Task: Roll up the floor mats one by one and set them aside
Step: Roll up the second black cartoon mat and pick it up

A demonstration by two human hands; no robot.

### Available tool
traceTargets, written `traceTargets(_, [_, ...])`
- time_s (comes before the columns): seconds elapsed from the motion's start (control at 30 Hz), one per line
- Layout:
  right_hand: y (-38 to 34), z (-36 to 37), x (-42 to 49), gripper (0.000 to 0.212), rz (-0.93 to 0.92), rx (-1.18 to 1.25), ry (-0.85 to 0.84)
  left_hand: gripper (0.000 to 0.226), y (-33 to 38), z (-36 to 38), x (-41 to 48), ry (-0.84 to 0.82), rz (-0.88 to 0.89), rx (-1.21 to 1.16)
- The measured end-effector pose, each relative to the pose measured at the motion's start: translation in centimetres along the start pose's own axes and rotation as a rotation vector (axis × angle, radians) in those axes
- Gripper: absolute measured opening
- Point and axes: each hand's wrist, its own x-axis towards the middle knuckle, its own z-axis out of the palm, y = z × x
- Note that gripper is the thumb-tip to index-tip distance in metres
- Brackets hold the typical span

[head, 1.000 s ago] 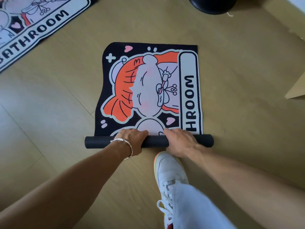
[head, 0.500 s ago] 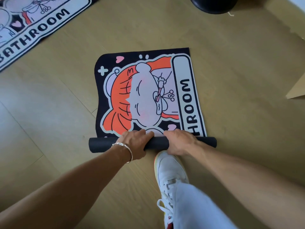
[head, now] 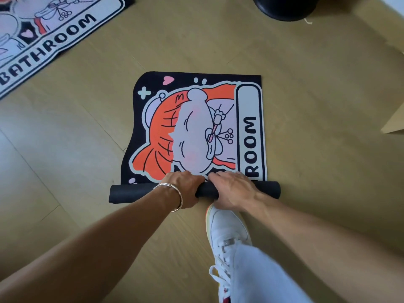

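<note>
A black floor mat (head: 196, 127) with an orange-haired cartoon figure and the letters "ROOM" lies on the wooden floor, its near end wound into a black roll (head: 131, 192). My left hand (head: 181, 186), a silver bracelet on its wrist, grips the roll left of its middle with fingers curled over the top. Just to the right, my right hand (head: 231, 189) lies over the roll, fingers curled over its far side. The two hands almost touch. A second mat (head: 43, 44) reading "BATHROOM" lies flat at the upper left.
My white sneaker (head: 227, 235) and pale trouser leg stand directly behind the roll. A round black object (head: 284, 7) sits at the top edge. A cardboard corner (head: 393, 123) juts in at the right. Bare wooden floor (head: 87, 149) surrounds the mat.
The roll has advanced over the mat: the letters H and part of R have gone under it, and the roll looks thicker. Both hands stay on it.
</note>
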Motion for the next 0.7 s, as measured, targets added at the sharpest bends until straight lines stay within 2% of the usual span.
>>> traceTargets(0.07, [0.1, -0.3, 0.0, 0.03, 0.041, 0.056, -0.015, 0.034, -0.1, -0.1, -0.1, 0.036, 0.03, 0.02])
traceTargets(0.13, [0.5, -0.7, 0.2, 0.024, 0.116, 0.15, -0.117, 0.034, -0.4, 0.0, -0.3, 0.104, 0.062, 0.079])
traceTargets(0.2, [0.5, -0.9, 0.2, 0.022, 0.157, 0.171, -0.16, 0.031, -0.8, -0.3, -0.4, 0.089, 0.049, 0.121])
traceTargets(0.3, [-0.3, 0.3, 0.2, 0.03, 0.111, 0.008, -0.041, 0.029, -0.4, -0.6, -0.2, -0.015, 0.005, 0.095])
traceTargets(0.37, [-0.7, 0.7, 0.3, 0.03, 0.09, -0.013, 0.016, 0.028, -0.1, -0.6, -0.1, -0.01, 0.006, 0.064])
traceTargets(0.47, [-0.1, -0.1, 0.8, 0.031, 0.16, 0.097, -0.15, 0.029, -0.4, -0.1, -0.4, 0.061, 0.044, 0.081])
traceTargets(0.53, [-0.3, -0.4, 0.8, 0.032, 0.172, 0.071, -0.198, 0.031, -0.6, -0.1, -0.5, 0.023, 0.042, 0.11])
traceTargets(0.63, [-0.9, 0.6, 0.3, 0.03, 0.103, -0.073, -0.005, 0.031, -0.5, -0.4, -0.3, -0.076, -0.01, 0.06])
traceTargets(0.7, [-0.7, 0.7, 0.2, 0.027, 0.079, -0.092, 0.034, 0.032, -0.5, -0.5, -0.4, -0.077, -0.006, 0.019])
